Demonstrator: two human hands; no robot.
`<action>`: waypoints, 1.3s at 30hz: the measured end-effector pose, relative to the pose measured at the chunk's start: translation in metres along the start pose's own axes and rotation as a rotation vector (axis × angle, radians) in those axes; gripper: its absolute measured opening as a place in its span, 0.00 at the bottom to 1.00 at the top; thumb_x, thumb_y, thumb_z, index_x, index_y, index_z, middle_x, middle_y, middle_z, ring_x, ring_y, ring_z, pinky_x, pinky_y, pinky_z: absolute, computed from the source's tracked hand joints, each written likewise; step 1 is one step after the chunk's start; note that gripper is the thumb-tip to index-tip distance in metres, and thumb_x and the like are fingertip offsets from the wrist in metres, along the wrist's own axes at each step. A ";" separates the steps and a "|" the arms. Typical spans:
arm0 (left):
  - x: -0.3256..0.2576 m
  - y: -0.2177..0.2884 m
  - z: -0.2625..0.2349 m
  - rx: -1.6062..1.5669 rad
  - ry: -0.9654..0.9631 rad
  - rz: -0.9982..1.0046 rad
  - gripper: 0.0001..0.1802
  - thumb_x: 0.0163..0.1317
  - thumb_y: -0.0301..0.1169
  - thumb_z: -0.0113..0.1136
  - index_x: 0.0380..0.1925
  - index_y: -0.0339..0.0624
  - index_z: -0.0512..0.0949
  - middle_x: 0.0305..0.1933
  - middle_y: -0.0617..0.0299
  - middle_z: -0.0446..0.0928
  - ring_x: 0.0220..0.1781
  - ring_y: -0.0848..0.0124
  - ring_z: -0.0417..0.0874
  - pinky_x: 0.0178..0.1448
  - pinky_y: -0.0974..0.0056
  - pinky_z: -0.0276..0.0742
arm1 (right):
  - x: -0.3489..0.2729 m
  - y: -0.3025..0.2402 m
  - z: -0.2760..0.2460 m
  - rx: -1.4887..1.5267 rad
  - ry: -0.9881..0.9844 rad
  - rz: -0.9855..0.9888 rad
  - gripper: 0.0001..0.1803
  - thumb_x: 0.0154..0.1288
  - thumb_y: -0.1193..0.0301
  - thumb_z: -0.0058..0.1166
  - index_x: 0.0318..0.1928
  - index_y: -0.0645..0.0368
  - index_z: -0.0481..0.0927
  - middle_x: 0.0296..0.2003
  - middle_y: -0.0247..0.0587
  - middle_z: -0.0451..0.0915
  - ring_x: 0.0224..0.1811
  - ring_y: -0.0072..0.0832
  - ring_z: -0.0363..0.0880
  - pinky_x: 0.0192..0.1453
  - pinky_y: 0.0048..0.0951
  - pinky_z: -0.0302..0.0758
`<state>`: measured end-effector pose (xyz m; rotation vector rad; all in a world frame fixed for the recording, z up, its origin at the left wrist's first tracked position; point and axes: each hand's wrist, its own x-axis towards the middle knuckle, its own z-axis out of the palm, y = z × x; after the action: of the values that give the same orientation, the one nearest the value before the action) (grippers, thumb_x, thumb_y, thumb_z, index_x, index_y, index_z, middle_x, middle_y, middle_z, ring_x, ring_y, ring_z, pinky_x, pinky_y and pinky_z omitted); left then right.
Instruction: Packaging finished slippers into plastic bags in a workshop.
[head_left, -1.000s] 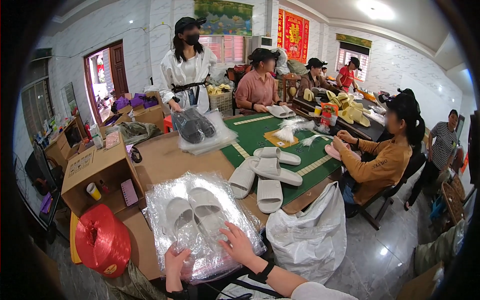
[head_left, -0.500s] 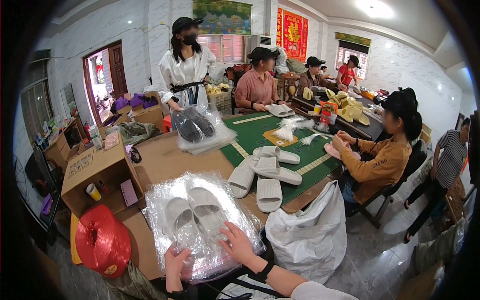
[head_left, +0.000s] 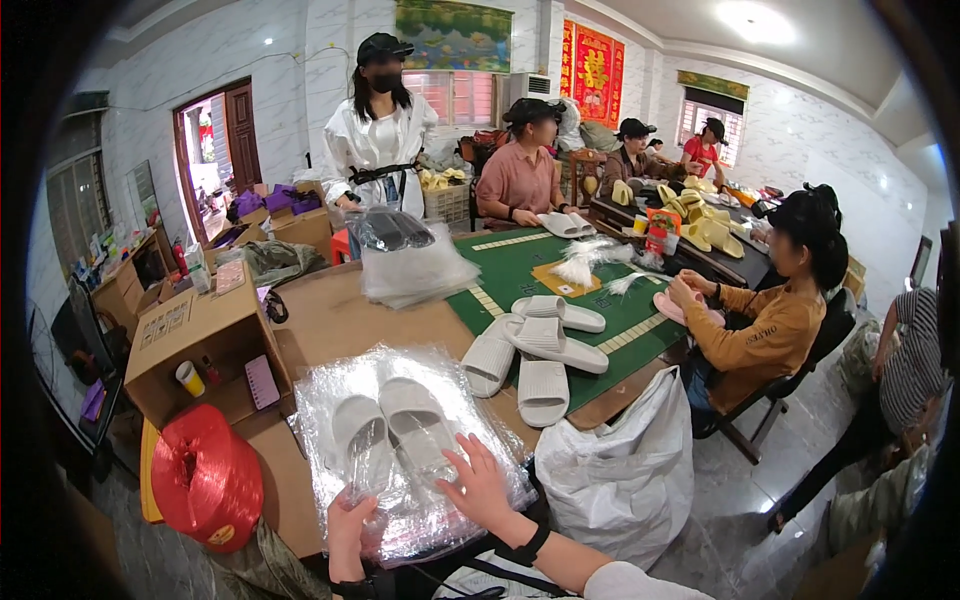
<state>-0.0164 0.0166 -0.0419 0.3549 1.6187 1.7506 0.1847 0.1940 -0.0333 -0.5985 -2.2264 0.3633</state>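
A pair of light grey slide sandals (head_left: 413, 412) lies side by side inside a clear plastic bag (head_left: 316, 450), on what looks like a stack of similar bags. My left hand (head_left: 349, 528) is at the bag's near left edge, its thumb and fingers closed on the film. Spread over the bag's near right part, my right hand (head_left: 482, 488) has its fingers apart by the right sandal's heel and holds nothing. Further off, several loose grey slides (head_left: 550, 345) are piled on the table's green top (head_left: 490, 262).
A red twine roll (head_left: 205, 480) and an open cardboard box (head_left: 190, 330) stand at left. A white woven sack (head_left: 620, 480) is at right. Across the table, a standing person holds bagged dark slides (head_left: 395, 232); a seated person at right handles a pink slide (head_left: 672, 306).
The standing person has lowered the bagged dark slides onto the clear bags. The person in stripes at right has moved and bent over. My hands and the bagged sandals stay almost the same.
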 end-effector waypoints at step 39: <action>-0.010 -0.006 -0.018 -0.142 -0.165 0.089 0.31 0.59 0.18 0.64 0.64 0.30 0.71 0.53 0.57 0.82 0.50 0.68 0.84 0.55 0.64 0.81 | -0.002 0.024 0.042 0.704 -0.258 0.533 0.41 0.62 0.51 0.67 0.63 0.70 0.69 0.52 0.61 0.80 0.54 0.46 0.82 0.58 0.41 0.76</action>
<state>-0.0189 -0.0033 -0.0477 0.4965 1.3728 1.8393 0.1613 0.2104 -0.0723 -0.7638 -1.9396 1.4874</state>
